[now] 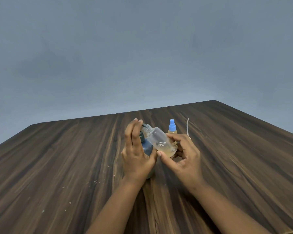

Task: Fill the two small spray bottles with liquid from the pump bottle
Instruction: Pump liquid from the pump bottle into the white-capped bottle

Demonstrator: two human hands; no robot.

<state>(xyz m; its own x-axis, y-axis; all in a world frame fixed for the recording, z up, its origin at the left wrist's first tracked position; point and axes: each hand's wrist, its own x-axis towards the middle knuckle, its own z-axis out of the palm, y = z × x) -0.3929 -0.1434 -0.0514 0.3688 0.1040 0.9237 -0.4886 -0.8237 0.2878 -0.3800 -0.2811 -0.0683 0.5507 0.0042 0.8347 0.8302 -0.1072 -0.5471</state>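
A clear uncapped spray bottle (pixel 161 141) is gripped at its base by the right hand (pixel 184 156). It is tilted, its open neck up-left at the spout of the pump bottle (pixel 146 146), which is clasped by the left hand (pixel 136 149).

Both bare forearms reach in from the bottom edge and angle toward each other. The left hand (pixel 137 152) stands on edge, its thumb hooked round the pump bottle (pixel 146 147) and its fingers (pixel 134 130) stretched up to the top. The right hand (pixel 184 154) pinches the base of a tilted small bottle (pixel 159 137) between thumb and curled fingers.
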